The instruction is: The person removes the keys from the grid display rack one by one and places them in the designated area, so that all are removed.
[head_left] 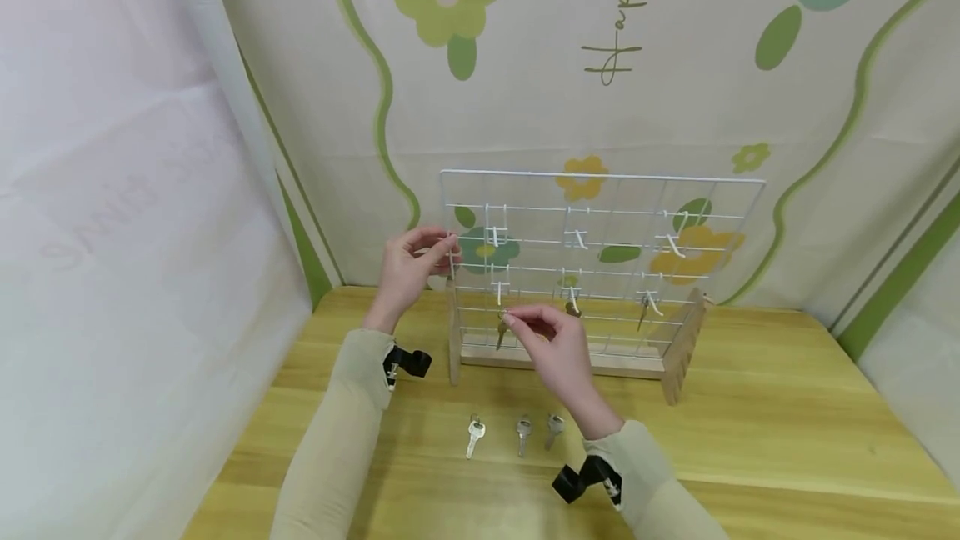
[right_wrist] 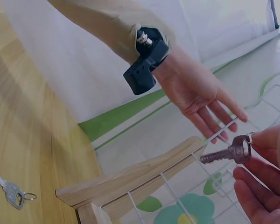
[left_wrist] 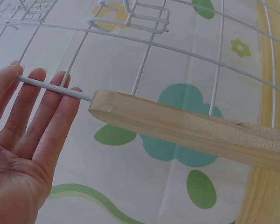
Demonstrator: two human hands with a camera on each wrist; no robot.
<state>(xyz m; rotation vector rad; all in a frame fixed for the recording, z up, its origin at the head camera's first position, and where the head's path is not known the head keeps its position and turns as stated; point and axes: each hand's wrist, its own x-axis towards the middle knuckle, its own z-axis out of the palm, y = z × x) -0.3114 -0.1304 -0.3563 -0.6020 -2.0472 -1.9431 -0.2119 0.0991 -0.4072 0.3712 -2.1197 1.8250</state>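
Observation:
A white wire grid rack (head_left: 600, 179) with wooden side feet stands on the table. My left hand (head_left: 408, 269) holds its left edge wire, thumb on one side and fingers behind, just above the wooden post (left_wrist: 177, 123). With thumb and fingertips my right hand (head_left: 558, 344) pinches a key (right_wrist: 231, 153) by its small ring. The key (head_left: 502, 332) hangs blade down in front of the grid, close below the lower left hook (head_left: 499, 292). Other keys hang at the lower middle hook (head_left: 573, 298) and lower right hook (head_left: 651, 302).
Three keys lie on the wooden table (head_left: 787, 440) before the rack: a left one (head_left: 476, 437), a middle one (head_left: 523, 437) and a right one (head_left: 554, 430). Hooks without keys line the upper row, such as the upper middle hook (head_left: 577, 238). A patterned cloth (head_left: 525, 107) hangs behind.

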